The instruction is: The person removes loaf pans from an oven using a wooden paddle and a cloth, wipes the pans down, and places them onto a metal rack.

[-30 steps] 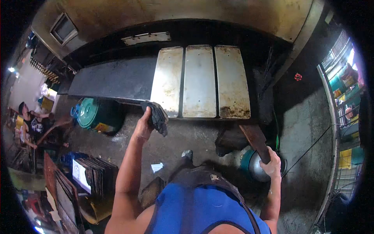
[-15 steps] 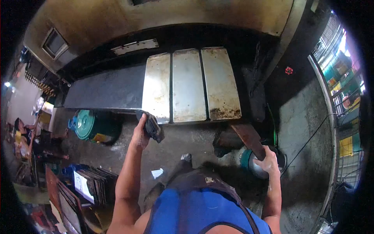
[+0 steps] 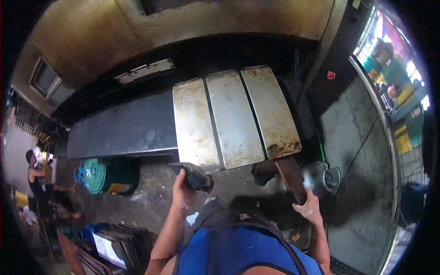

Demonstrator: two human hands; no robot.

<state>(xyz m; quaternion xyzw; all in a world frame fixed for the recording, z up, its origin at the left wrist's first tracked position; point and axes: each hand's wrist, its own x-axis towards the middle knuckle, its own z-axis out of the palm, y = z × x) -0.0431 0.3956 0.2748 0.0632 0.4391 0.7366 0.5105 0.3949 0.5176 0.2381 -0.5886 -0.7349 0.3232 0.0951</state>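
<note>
My left hand (image 3: 183, 190) is closed around a dark folded cloth (image 3: 195, 178), just off the near edge of the left metal sheet. My right hand (image 3: 310, 208) grips the narrow end of a brown flat paddle (image 3: 290, 178); its broad end reaches the near edge of the right sheet, and I cannot tell whether they touch. Three long pale metal sheets lie side by side on a dark ledge: a left sheet (image 3: 196, 123), a middle sheet (image 3: 234, 119) and a right sheet (image 3: 271, 110). Brown stains mark them, heaviest on the right sheet's near corner.
The dark ledge (image 3: 123, 126) runs left below a stained oven-like wall (image 3: 220, 20). A green lidded drum (image 3: 98, 175) stands under it. Stacked dark boards (image 3: 130, 245) are at lower left. A person (image 3: 39, 178) is at far left. A cable (image 3: 357, 158) crosses the right floor.
The view has shifted and turned, so the sheets appear nearer and slanted. The paddle's broad end has come up to the right sheet's near edge. Both hands keep their hold.
</note>
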